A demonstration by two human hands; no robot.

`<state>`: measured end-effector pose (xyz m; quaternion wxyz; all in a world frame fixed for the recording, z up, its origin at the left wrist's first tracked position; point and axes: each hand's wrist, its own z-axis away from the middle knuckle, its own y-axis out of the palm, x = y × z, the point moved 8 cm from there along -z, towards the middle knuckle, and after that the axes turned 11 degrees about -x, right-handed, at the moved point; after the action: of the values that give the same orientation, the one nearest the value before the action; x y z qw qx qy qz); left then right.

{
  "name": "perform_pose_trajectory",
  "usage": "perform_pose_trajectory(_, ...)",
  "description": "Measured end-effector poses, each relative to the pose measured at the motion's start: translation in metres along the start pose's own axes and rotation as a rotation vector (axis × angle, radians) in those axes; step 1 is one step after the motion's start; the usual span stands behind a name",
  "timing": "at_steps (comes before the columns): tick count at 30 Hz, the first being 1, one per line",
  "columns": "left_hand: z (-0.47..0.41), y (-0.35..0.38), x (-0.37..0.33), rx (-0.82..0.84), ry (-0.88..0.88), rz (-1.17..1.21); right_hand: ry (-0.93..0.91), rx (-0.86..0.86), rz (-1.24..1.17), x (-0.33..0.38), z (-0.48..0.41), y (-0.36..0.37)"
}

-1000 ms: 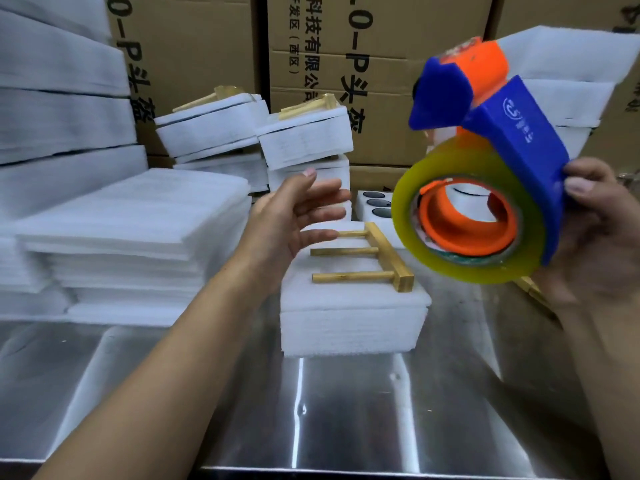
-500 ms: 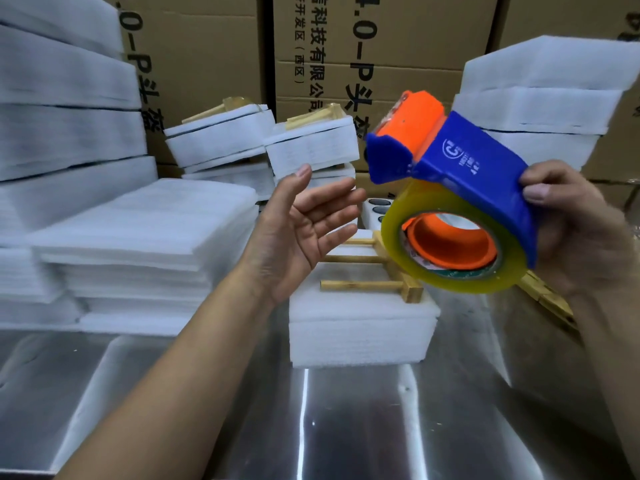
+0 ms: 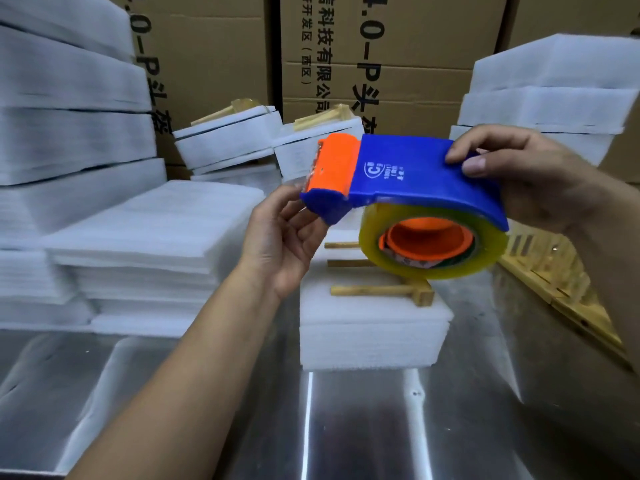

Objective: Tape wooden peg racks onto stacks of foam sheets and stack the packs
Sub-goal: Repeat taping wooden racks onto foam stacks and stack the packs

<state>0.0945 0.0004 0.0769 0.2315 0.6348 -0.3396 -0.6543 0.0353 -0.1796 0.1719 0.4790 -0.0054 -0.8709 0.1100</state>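
Observation:
My right hand (image 3: pixel 519 181) grips the blue and orange tape dispenser (image 3: pixel 408 174) with its yellowish tape roll (image 3: pixel 433 265), held in the air over the table. My left hand (image 3: pixel 284 237) is at the dispenser's orange front end, fingers curled under its tip where the clear tape end sits. Below them a wooden peg rack (image 3: pixel 381 289) lies on a small stack of white foam sheets (image 3: pixel 370 341), partly hidden by the roll.
The shiny metal table (image 3: pixel 346 427) carries large foam sheet piles (image 3: pixel 138 244) at the left. Taped packs (image 3: pixel 228 143) lean at the back before cardboard boxes (image 3: pixel 381 46). More foam (image 3: pixel 554 88) and loose wooden racks (image 3: pixel 561 282) are at the right.
The dispenser has come lower and tipped flatter. My left hand, held out with straight fingers before, has moved right and taken hold at the dispenser's front end.

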Motion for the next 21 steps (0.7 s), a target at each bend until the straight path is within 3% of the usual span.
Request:
perform_pose_trajectory(8,-0.004,-0.011,0.002,-0.064,-0.090,-0.001,-0.060,-0.062,0.075,-0.021,0.017,-0.004)
perform_pose_trajectory(13,-0.005,-0.015,0.006,-0.097,-0.170,0.008,-0.221,-0.281,0.426,-0.039,0.030,-0.006)
perform_pose_trajectory(21,-0.004,-0.017,0.012,-0.139,-0.243,0.061,-0.367,-0.463,0.365,-0.050,0.038,0.001)
